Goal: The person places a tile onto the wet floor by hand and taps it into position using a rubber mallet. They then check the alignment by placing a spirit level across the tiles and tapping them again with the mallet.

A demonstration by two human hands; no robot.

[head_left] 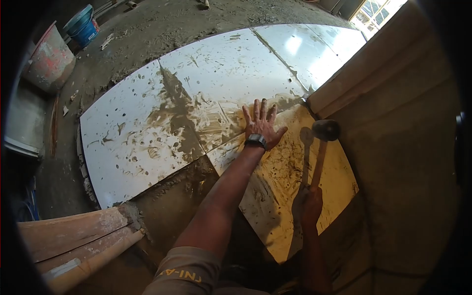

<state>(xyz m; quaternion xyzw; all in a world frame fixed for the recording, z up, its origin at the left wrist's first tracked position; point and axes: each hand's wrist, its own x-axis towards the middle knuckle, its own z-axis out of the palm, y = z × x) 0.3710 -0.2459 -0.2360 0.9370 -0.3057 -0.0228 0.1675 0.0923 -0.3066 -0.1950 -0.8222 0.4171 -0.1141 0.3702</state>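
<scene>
"Looking down, what is the right hand [310,199] doing?"

"It has its fingers closed around the handle [320,164] of a mallet [326,130]. The handle points to the far side and leans a bit right. The fat black head is at its far end."

"Does the head touch the near tile [337,206]?"

"I think it is up in the air. Its shadow [306,135] is on the tile, just to the left."

"And the left hand [262,129]?"

"That one is flat and wide open, and it has hold of nothing. It lies by the line where the near tile meets the far tile [223,54]. I can't tell how hard it pushes."

"So where is the black head from there?"

"Off to the right of the left hand, with a gap between them. The near tile goes under both, and the right hand is on the near side."

"What else is about?"

"Wet mud [173,93] on the tiles, boards [78,228] at the near left, and two buckets [51,61] at the far left."
</scene>
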